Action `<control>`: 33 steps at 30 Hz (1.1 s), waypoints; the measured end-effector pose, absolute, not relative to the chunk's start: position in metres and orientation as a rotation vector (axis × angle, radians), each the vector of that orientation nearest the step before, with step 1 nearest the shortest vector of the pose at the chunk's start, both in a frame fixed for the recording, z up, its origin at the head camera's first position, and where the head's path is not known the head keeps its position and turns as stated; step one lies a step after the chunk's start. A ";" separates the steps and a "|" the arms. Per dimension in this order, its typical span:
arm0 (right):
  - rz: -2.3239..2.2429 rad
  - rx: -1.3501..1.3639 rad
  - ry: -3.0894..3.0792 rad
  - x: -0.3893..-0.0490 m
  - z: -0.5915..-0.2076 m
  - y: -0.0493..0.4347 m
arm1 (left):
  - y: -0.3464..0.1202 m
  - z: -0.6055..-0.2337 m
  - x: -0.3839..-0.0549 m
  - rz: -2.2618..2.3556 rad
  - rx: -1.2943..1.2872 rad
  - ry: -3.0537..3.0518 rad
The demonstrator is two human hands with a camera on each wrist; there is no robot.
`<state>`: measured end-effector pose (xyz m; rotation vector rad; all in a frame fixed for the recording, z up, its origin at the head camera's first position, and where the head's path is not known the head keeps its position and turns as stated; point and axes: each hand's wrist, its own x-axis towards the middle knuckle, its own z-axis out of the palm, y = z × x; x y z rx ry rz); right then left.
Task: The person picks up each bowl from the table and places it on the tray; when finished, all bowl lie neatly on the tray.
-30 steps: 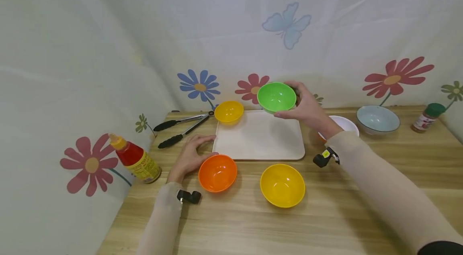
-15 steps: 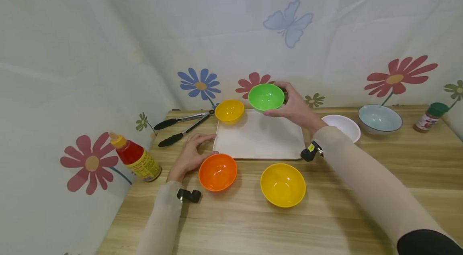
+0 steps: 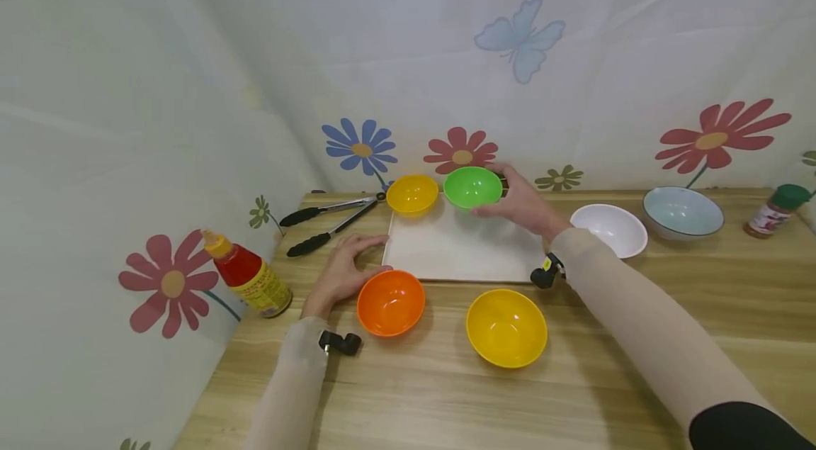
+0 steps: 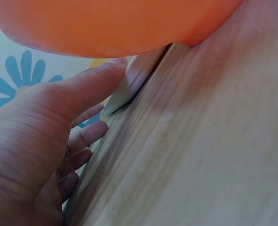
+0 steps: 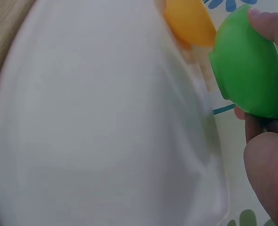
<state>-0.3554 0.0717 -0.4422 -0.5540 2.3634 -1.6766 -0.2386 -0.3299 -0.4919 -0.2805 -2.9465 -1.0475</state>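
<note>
My right hand (image 3: pixel 524 203) pinches the rim of a small green bowl (image 3: pixel 473 188), thumb in front and fingers behind. In the head view the bowl overlaps the far edge of the white tray (image 3: pixel 465 251), right beside a small yellow bowl (image 3: pixel 412 195) at the tray's back left corner. In the right wrist view the green bowl (image 5: pixel 249 66) shows tilted over the tray's edge. My left hand (image 3: pixel 341 273) rests with spread, relaxed fingers at the tray's left edge. Its thumb (image 4: pixel 99 84) lies under the flare of an orange bowl (image 3: pixel 391 303) in front of the tray.
A larger yellow bowl (image 3: pixel 506 328) stands in front of the tray. Black-handled tongs (image 3: pixel 331 223) and a red sauce bottle (image 3: pixel 251 278) lie on the left. To the right are a white bowl (image 3: pixel 610 229), a pale blue bowl (image 3: pixel 683 212) and a green-capped jar (image 3: pixel 776 210).
My right hand has carried the green bowl leftward, then down towards the tray's far edge, beside the small yellow bowl. The left hand stays in place; the head view has shifted slightly.
</note>
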 end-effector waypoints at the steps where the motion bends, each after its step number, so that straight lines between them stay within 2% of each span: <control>1: -1.657 -0.545 2.370 -0.355 -0.444 0.073 | -0.329 -0.492 -0.239 -1.049 -0.278 -2.947; 18: -1.542 -0.563 2.415 -0.360 -0.464 0.066 | -0.330 -0.495 -0.240 -1.021 -0.264 -2.946; 33: -1.689 -0.599 2.321 -0.352 -0.452 0.073 | -0.328 -0.497 -0.241 -1.052 -0.276 -2.934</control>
